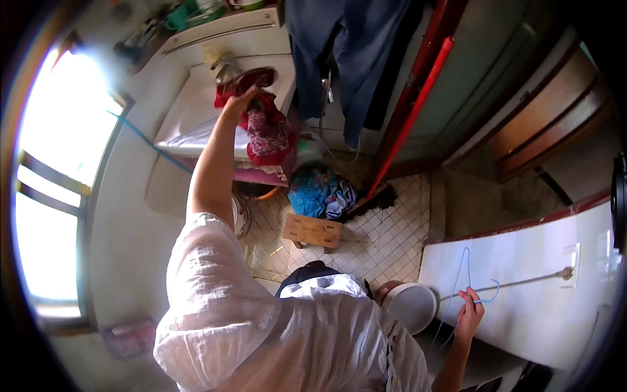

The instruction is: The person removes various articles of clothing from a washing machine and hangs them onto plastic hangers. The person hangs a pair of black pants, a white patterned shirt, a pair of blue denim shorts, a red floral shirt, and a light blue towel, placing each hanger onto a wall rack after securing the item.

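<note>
Over the sink my left hand grips a red patterned cloth garment, which hangs down past the sink's front edge. The tap is just behind it, partly covered by the cloth. Off to the right, my right hand holds a light blue wire clothes hanger near its hook. The hanger is bare, and its lower part runs down beside my forearm.
A small wooden stool stands on the tiled floor before a blue-patterned bundle of cloth. Dark trousers hang beyond. A red pole leans near the doorway. A white bucket is at my right; a metal rail crosses the wall.
</note>
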`<action>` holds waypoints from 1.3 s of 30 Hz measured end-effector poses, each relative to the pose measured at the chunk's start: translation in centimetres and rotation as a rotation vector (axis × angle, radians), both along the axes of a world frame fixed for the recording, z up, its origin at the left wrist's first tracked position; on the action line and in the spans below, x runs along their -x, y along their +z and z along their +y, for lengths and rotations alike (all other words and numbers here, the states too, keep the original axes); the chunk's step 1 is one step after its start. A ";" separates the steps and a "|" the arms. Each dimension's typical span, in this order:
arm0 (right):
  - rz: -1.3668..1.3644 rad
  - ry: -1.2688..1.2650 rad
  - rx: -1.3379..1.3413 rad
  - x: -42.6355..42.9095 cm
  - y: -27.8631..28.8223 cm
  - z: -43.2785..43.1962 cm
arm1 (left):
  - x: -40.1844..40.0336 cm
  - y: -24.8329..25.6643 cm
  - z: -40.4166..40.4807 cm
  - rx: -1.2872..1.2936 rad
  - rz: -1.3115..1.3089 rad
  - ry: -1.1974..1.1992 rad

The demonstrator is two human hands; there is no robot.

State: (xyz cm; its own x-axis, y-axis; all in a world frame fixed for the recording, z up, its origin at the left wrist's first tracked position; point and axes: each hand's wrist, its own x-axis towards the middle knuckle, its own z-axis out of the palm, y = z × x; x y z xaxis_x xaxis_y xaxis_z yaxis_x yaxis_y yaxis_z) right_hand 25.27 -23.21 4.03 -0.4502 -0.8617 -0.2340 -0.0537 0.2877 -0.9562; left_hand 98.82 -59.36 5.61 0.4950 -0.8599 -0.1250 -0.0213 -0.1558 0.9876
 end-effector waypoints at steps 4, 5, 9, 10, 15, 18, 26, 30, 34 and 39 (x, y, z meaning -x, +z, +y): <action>0.688 -0.067 0.201 -2.0 -2.1 5.7 | 16.7 -10.2 -5.7 0.051 -0.689 -0.237; 0.518 -0.171 0.051 -3.4 -0.7 6.3 | 21.4 -12.4 -3.5 0.280 -0.836 -0.321; 0.175 -0.532 -0.005 -6.1 3.3 10.3 | 36.7 -19.4 7.9 0.167 -0.590 -1.081; 0.174 -0.575 0.011 -6.4 4.6 11.1 | 38.7 -21.5 10.8 0.160 -0.511 -1.240; 0.489 -0.914 0.055 -5.5 8.2 21.8 | 51.7 -16.6 21.2 0.013 -0.248 -1.974; 0.773 -1.149 -0.147 -4.1 8.5 30.8 | 57.7 -13.4 23.8 0.095 -0.334 -2.089; 1.302 -1.173 -0.511 5.6 4.9 50.6 | 76.1 -1.9 38.2 0.321 -0.335 -2.255; 1.294 -1.088 -0.666 10.8 2.2 57.4 | 85.8 3.0 48.3 0.594 -0.397 -2.379; 1.235 -1.002 -0.639 14.3 0.1 61.9 | 95.5 4.0 57.3 0.714 -0.395 -2.527; 1.212 -1.087 -0.541 16.4 -1.9 62.7 | 107.0 -2.8 66.0 0.832 -0.519 -2.644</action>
